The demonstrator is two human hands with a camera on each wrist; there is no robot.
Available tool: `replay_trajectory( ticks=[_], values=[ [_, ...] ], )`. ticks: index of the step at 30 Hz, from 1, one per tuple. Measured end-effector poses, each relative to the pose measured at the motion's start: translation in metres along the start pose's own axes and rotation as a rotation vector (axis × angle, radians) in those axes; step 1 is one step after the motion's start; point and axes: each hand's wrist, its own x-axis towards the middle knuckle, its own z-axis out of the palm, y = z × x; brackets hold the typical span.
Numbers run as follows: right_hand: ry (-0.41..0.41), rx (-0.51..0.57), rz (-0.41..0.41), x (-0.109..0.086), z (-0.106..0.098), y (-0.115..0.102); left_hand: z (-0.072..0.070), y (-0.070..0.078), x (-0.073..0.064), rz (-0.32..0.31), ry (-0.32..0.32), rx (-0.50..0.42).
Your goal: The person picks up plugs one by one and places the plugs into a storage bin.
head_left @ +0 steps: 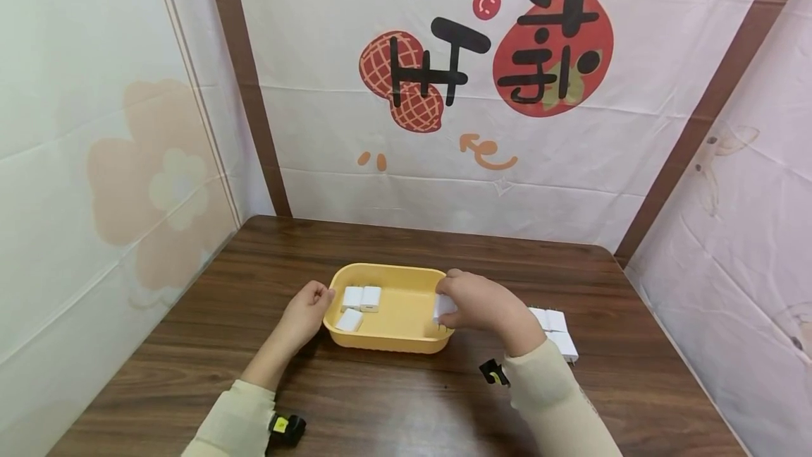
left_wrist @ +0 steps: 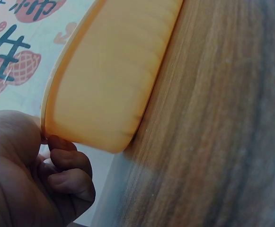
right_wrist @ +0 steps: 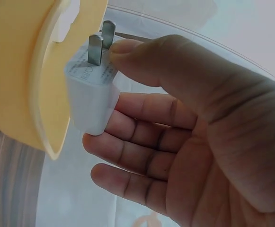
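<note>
A yellow plastic basket (head_left: 406,344) stands on the table, and three white chargers (head_left: 361,300) lie in its left part. My left hand (head_left: 306,312) pinches the basket's left rim; in the left wrist view the curled fingers (left_wrist: 73,172) meet the rim at its corner. At the basket's right end my right hand (head_left: 478,304) holds a white plug charger (right_wrist: 92,94) between thumb and fingers. Its two metal prongs point upward in the right wrist view. From the head view this charger is just inside the right rim, partly covered by the hand.
Several more white chargers (head_left: 558,333) sit together on the brown wooden table (head_left: 393,407) to the right, partly hidden behind the right forearm. A printed white curtain (head_left: 317,161) hangs behind the table and along both sides.
</note>
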Motion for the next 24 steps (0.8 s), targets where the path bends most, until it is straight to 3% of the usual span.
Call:
replay_trajectory(
  ticks=[24],
  values=[
    [-0.062,-0.031,-0.015,0.034,0.014,-0.022,0.000,0.000,0.000,0.001,-0.008,0.017]
  ],
)
